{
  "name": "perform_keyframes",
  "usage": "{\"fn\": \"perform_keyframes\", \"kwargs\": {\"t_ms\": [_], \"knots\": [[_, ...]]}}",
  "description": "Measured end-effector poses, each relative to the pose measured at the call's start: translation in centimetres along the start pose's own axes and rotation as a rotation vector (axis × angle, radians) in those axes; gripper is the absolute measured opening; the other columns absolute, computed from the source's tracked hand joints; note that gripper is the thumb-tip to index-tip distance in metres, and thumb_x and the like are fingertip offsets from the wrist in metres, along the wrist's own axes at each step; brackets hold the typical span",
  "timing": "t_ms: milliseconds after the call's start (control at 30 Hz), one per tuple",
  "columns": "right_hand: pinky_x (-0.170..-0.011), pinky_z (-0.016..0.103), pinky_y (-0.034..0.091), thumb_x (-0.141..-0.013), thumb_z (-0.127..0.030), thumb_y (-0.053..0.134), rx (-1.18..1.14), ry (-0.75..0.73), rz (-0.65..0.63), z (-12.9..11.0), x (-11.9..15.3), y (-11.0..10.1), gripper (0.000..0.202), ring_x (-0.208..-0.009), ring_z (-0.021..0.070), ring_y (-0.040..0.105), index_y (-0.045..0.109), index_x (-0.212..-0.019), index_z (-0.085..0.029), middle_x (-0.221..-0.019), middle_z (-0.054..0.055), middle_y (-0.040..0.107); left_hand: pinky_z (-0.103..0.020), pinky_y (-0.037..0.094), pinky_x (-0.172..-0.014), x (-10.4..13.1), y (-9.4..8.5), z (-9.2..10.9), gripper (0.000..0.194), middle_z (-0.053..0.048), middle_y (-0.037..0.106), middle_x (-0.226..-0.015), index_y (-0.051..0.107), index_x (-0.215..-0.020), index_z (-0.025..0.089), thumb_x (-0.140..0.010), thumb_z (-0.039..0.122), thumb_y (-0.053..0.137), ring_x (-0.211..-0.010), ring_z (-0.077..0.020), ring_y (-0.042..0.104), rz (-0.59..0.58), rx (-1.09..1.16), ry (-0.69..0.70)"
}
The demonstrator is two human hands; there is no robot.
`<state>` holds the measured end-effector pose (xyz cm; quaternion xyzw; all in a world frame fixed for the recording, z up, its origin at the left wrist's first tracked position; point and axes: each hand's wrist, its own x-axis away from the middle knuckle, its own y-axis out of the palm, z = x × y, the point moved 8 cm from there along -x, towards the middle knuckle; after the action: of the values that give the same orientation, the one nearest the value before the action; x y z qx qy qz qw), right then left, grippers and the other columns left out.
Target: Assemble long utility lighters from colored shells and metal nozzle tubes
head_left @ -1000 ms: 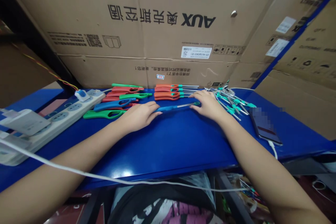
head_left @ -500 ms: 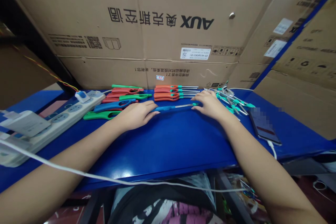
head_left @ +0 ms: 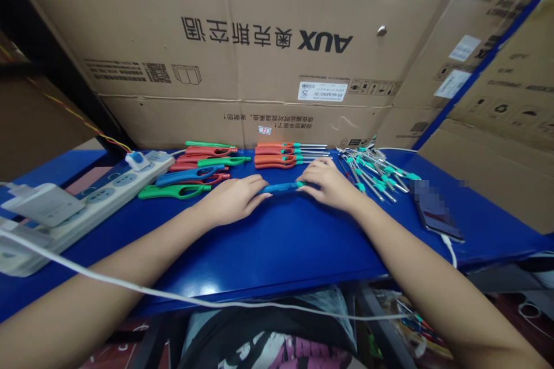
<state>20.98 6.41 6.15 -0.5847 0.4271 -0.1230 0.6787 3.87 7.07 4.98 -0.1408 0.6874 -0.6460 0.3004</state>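
Observation:
My left hand (head_left: 234, 200) is closed around one end of a blue gas lighter handle (head_left: 281, 188), held level just above the table. At the handle's other end, my right hand (head_left: 326, 185) pinches a lighter nozzle by its green collar (head_left: 299, 184). The collar meets the handle; most of the metal tube is hidden by my fingers. Behind my left hand lie loose lighter handles in green, red and blue, such as a green handle (head_left: 162, 191). Past the hands, orange-red lighters (head_left: 270, 161) with metal tubes fitted lie in a row. Loose nozzles (head_left: 381, 176) are heaped right of my right hand.
A white power strip (head_left: 116, 187) with plugs runs along the left of the blue table (head_left: 277, 248). A phone (head_left: 437, 213) on a charging cable lies at right. A white cable (head_left: 208, 302) crosses in front of me. Cardboard (head_left: 259, 81) stands behind.
My right hand has moved left with the nozzle, bringing its green collar up to the blue handle. The metal tube that showed between the hands no longer shows there.

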Motion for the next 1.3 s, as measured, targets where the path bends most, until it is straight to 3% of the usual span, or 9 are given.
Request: {"fn": "perform_keyframes", "kwargs": {"t_ms": [333, 633, 1167, 1300], "knots": [[-0.094, 0.039, 0.035, -0.097, -0.033, 0.058, -0.068, -0.022, -0.045, 0.2, 0.1, 0.5, 0.020, -0.098, 0.0221, 0.059, 0.070, -0.103, -0.019, -0.099, 0.009, 0.072, -0.031, 0.052, -0.072, 0.0, -0.2, 0.1, 0.037, -0.008, 0.067, -0.108, 0.060, -0.117, 0.017, -0.103, 0.041, 0.036, -0.087, -0.0217, 0.068, 0.012, 0.042, 0.008], [-0.080, 0.036, 0.039, -0.098, -0.028, 0.050, -0.034, -0.152, -0.016, -2.3, 0.2, 1.0, 0.023, -0.085, 0.0223, 0.054, 0.068, -0.092, -0.014, -0.083, 0.010, 0.067, -0.031, 0.051, -0.073, 0.3, 0.5, 0.5, 0.035, -0.008, 0.067, -0.093, 0.063, -0.102, 0.015, -0.102, 0.039, 0.038, -0.083, -0.0212, 0.066, 0.023, 0.180, 0.078], [-0.073, 0.033, 0.035, -0.097, -0.025, 0.049, -0.132, -0.150, -0.066, -2.8, 0.6, 2.2, 0.023, -0.074, 0.0189, 0.048, 0.062, -0.080, -0.015, -0.071, 0.007, 0.060, -0.030, 0.048, -0.063, 0.6, 0.9, 1.4, 0.035, -0.009, 0.066, -0.092, 0.063, -0.101, 0.015, -0.102, 0.037, 0.036, -0.074, -0.0205, 0.065, -0.013, 0.025, 0.119], [-0.073, 0.033, 0.034, -0.098, -0.027, 0.048, -0.117, -0.167, -0.026, -2.9, 0.7, 2.2, 0.025, -0.074, 0.0191, 0.046, 0.061, -0.080, -0.015, -0.070, 0.007, 0.059, -0.030, 0.047, -0.064, 0.6, 0.7, 1.4, 0.032, -0.009, 0.066, -0.090, 0.062, -0.097, 0.015, -0.101, 0.035, 0.038, -0.074, -0.0200, 0.064, 0.000, 0.082, 0.116]]}}
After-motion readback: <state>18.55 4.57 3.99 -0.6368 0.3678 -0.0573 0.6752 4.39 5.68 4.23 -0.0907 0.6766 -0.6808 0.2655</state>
